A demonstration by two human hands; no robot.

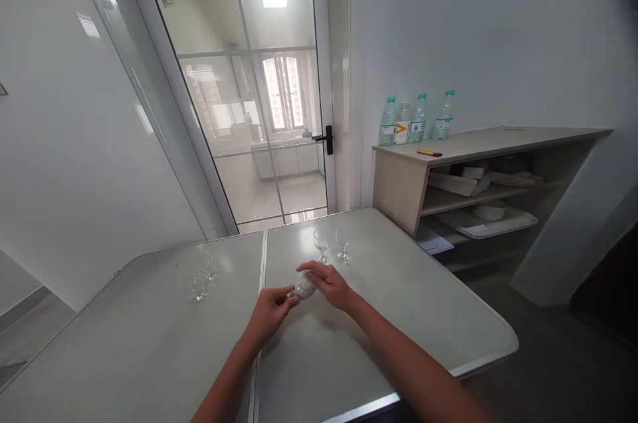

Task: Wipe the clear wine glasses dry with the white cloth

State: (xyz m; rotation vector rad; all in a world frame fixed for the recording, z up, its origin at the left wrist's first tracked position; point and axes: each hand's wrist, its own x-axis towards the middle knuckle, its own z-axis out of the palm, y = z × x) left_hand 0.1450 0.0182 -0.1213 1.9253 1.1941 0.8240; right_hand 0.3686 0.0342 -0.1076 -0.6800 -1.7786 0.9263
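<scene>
My right hand (327,284) curls over the bowl of a small stemmed glass (304,288) held on its side just above the grey table (379,316); something white seems to fill the bowl. At the glass's other end, my left hand (270,311) pinches the stem or foot. Two more small stemmed glasses (322,245) (343,245) stand upright just beyond my hands. On the left half of the table stand a few other clear glasses (203,277), faint against the surface.
A seam (262,257) divides the table into two halves. A wooden shelf unit (399,183) at the right carries several water bottles (417,118), a pen (428,153), and trays and boxes below. A glass door (279,110) stands behind the table.
</scene>
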